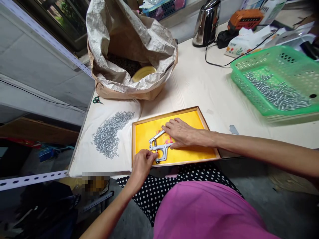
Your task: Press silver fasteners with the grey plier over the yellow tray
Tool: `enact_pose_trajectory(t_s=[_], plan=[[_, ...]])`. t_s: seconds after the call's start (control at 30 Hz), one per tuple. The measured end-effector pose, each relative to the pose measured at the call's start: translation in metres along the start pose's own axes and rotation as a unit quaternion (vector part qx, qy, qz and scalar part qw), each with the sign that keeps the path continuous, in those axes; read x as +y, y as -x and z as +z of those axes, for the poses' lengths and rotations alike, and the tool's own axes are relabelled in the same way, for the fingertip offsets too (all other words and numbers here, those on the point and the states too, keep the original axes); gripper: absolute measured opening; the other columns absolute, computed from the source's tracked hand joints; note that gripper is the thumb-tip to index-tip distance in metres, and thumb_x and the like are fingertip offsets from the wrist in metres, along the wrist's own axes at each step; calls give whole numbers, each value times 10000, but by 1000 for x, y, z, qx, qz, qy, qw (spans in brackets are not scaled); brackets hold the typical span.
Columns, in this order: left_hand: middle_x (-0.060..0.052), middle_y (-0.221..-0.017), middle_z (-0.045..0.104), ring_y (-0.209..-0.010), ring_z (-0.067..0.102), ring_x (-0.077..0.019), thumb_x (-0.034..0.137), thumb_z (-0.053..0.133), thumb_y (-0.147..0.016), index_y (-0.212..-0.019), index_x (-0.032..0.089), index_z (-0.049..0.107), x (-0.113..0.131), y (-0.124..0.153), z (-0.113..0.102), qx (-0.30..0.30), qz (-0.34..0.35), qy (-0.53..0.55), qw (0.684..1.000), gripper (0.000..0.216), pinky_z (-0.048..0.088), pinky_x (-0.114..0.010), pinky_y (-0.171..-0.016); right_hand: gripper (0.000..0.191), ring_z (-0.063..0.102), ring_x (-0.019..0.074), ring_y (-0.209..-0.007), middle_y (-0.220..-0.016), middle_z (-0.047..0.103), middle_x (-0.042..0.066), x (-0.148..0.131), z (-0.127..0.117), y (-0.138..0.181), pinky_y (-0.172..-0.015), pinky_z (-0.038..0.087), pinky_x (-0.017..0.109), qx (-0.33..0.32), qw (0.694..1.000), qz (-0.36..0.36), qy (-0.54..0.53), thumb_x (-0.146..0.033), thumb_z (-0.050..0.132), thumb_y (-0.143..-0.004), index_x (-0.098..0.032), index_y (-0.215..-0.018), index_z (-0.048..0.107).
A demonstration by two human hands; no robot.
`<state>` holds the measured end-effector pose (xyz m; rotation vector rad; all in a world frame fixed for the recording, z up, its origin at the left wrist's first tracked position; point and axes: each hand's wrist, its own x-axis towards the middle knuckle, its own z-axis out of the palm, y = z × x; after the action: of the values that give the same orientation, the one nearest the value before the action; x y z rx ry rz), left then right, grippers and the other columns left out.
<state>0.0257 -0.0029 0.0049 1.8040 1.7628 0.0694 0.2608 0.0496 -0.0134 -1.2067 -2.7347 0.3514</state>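
A wooden-framed tray with a yellow floor [189, 116] lies on the table's near edge. On it rests a small metal hand press [159, 147]. My right hand [179, 132] lies over the press's handles, fingers bent round them. My left hand [142, 162] is pinched at the press's jaw, fingertips together on something too small to make out. A heap of small silver metal pieces [111, 132] sits on a white cloth [84, 156] just left of the tray.
A large crumpled paper sack [129, 43] with a yellow bowl [144, 72] inside stands behind the cloth. A green basket [276, 79] with more metal pieces is at the right. Scissors [97, 99], a kettle [206, 23], cables and boxes lie farther back.
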Motion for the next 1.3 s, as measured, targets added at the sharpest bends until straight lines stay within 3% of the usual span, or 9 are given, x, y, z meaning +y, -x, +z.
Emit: enact_pose_trajectory(t_s=[0.1, 0.23, 0.47, 0.7, 0.83, 0.93, 1.07, 1.17, 1.3], plan=[[-156, -1169, 652, -1098, 580, -306, 400, 684, -839, -1172, 121, 662, 14, 1, 9, 128, 162, -91, 974, 435, 475, -436, -959, 440, 506, 283, -1001, -1118, 612, 160, -8, 4, 9, -821, 425, 402, 31, 999, 2, -20, -334, 695, -845, -97, -1195, 571], [-212, -1363, 550, -1221, 510, -342, 345, 729, -810, -1429, 88, 424, 34, -22, 20, 103, 281, -161, 941, 737, 440, -506, -1054, 522, 512, 293, -1043, -1171, 599, 179, -11, 12, 14, -852, 455, 427, 49, 998, 17, -30, -220, 686, -814, -86, -1288, 514], [-141, -1148, 642, -1083, 548, -307, 299, 650, -889, -1262, 132, 557, 42, -35, 18, 34, 264, -215, 940, 420, 506, -459, -929, 225, 560, 259, -981, -1065, 644, 148, -15, 20, 18, -827, 485, 388, 35, 998, 47, -7, -156, 524, -930, -122, -1144, 587], [-102, -1008, 676, -1012, 579, -275, 302, 618, -934, -1038, 166, 649, 38, -35, 20, 13, 268, -218, 938, 174, 524, -412, -879, 230, 589, 227, -945, -1008, 669, 109, -22, 21, 21, -777, 487, 341, -18, 999, 45, -20, -146, 421, -1002, -145, -1081, 637], [-133, -1143, 653, -1077, 578, -282, 321, 655, -914, -1172, 148, 607, 36, -26, 28, 81, 265, -198, 940, 314, 526, -428, -921, 254, 583, 275, -1001, -1096, 664, 169, -11, 22, 21, -846, 491, 408, 22, 999, 31, -24, -219, 531, -968, -118, -1181, 626], [-158, -1305, 579, -1192, 533, -276, 264, 612, -942, -1180, 148, 601, 33, -15, 39, 164, 283, -210, 921, 265, 496, -421, -996, 558, 565, 300, -1026, -1173, 630, 201, 9, 25, 17, -881, 484, 429, 59, 995, -26, -71, -435, 652, -902, -82, -1321, 545], [-80, -1016, 660, -995, 578, -231, 208, 491, -992, -968, 169, 649, 34, -6, 52, 109, 328, -264, 901, 164, 521, -354, -871, 273, 560, 243, -926, -1034, 646, 126, 29, 31, 5, -814, 461, 357, 78, 994, -32, -67, -242, 456, -994, -146, -1192, 618], [-53, -898, 653, -912, 573, -213, 187, 451, -1004, -909, 174, 649, 36, -3, 56, 82, 341, -242, 905, 219, 514, -330, -802, 261, 534, 250, -904, -956, 639, 114, 33, 32, -4, -783, 446, 361, 119, 992, -14, -32, -135, 406, -972, -165, -1048, 654], [-67, -959, 660, -919, 575, -199, 244, 443, -1020, -979, 195, 676, 19, -13, 26, 160, 341, -154, 913, 242, 505, -325, -822, 251, 525, 248, -918, -966, 633, 112, 40, 31, -4, -785, 460, 368, 131, 987, -31, -91, -160, 397, -987, -174, -1025, 645]])
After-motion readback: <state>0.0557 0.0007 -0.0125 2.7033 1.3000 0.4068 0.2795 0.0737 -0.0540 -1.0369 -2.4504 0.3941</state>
